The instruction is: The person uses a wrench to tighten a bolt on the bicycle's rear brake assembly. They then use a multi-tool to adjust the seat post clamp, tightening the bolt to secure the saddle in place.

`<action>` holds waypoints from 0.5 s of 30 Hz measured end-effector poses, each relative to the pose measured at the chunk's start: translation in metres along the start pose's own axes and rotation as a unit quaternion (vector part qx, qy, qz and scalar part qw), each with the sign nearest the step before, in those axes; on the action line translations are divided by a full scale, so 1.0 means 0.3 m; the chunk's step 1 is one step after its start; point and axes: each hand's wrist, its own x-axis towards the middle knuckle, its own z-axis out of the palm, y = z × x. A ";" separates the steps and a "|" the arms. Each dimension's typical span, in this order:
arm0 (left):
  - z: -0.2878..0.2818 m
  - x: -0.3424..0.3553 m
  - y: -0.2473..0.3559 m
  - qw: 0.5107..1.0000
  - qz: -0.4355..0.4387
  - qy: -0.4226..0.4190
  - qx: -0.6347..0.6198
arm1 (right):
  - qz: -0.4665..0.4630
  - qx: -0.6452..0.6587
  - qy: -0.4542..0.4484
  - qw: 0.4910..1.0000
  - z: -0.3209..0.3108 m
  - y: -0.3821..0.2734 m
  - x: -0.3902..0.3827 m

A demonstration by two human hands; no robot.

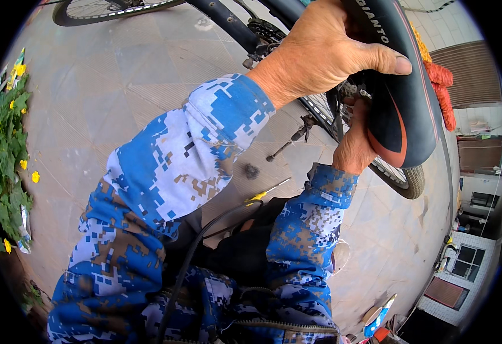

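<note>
The black bike seat [416,117] is over a wheel [415,184]. It looks firm; its sides seem best to hold. The left hand [326,57] squeezes one side; the right hand [355,146] is underneath, its grip hidden.

Leafy plants [6,155] with yellow flowers [35,176] at left; at right, a window [467,262] in a pale wall [463,238].

Pixel-camouflage jacket [208,289]: blue, pale lavender, brown, black flecks. Behind left hand [320,57], loose wrinkled left sleeve [176,155]; behind right hand [354,146], matching right sleeve [311,229], cuff [334,182] bunched. Nearer torso than hands: toothed zipper [279,324], dark trousers [239,252], black cable [177,286] over jacket.
</note>
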 end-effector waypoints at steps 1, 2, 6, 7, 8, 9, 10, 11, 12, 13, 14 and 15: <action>-0.003 0.000 -0.004 1.000 0.001 -0.001 -0.006 | 0.022 0.021 -0.001 1.000 0.007 -0.008 -0.008; -0.001 0.000 -0.007 1.000 0.001 -0.003 -0.006 | 0.021 0.037 -0.006 0.999 0.005 -0.004 -0.010; -0.012 -0.008 0.004 1.000 0.002 0.002 0.019 | 0.028 0.089 -0.019 0.995 0.047 0.013 -0.015; -0.021 -0.013 0.012 1.000 -0.002 0.008 0.022 | 0.034 0.100 -0.021 0.994 0.066 0.014 -0.020; -0.029 -0.017 0.023 1.000 -0.013 0.011 0.021 | 0.038 0.108 -0.021 0.993 0.082 0.014 -0.026; -0.025 -0.012 0.018 1.000 -0.023 0.007 0.007 | 0.037 0.104 -0.014 0.994 0.067 0.009 -0.022; -0.026 -0.005 0.020 0.999 -0.039 0.000 -0.009 | 0.037 0.100 -0.009 0.994 0.055 0.006 -0.019; -0.036 -0.001 0.020 0.999 -0.044 -0.012 -0.026 | 0.032 0.110 -0.003 0.993 0.057 0.005 -0.021; -0.042 0.004 0.022 0.998 -0.048 -0.025 -0.041 | 0.027 0.121 0.002 0.992 0.064 0.004 -0.025; -0.055 0.009 0.017 0.996 -0.042 -0.045 -0.060 | 0.023 0.132 0.006 0.991 0.068 0.004 -0.028; -0.052 0.007 0.014 0.997 -0.035 -0.043 -0.057 | 0.023 0.136 0.007 0.990 0.071 0.005 -0.028; -0.053 0.004 0.012 0.997 -0.028 -0.040 -0.055 | 0.023 0.140 0.007 0.990 0.074 0.005 -0.029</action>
